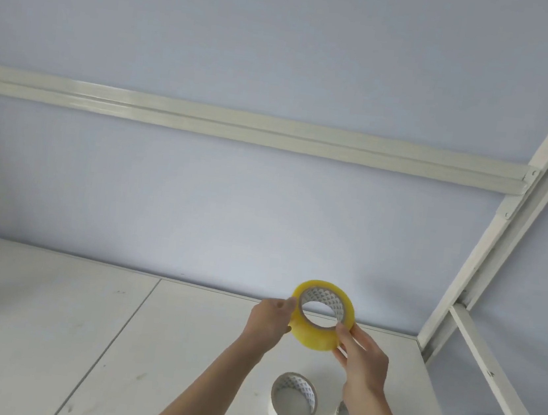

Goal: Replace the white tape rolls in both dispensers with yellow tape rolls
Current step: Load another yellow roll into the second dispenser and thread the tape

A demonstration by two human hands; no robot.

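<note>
yellow tape roll [321, 316] | translucent, patterned core | gripped by both hands

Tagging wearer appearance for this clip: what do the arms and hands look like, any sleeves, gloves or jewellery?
Both forearms are bare as far as the frame shows: no sleeves in view. The left hand and right hand wear no gloves, and no watch, bracelet or ring is visible on the sides shown. Fingernails look short and unpainted, though the picture is soft. No markings or cables.

Under my fingers lies a white table [43, 334], scuffed and seamed. Beyond my fingertips rises a pale blue wall [232, 202] with a cream rail [207, 120]; a white metal frame [501, 252] stands right of them.
</note>
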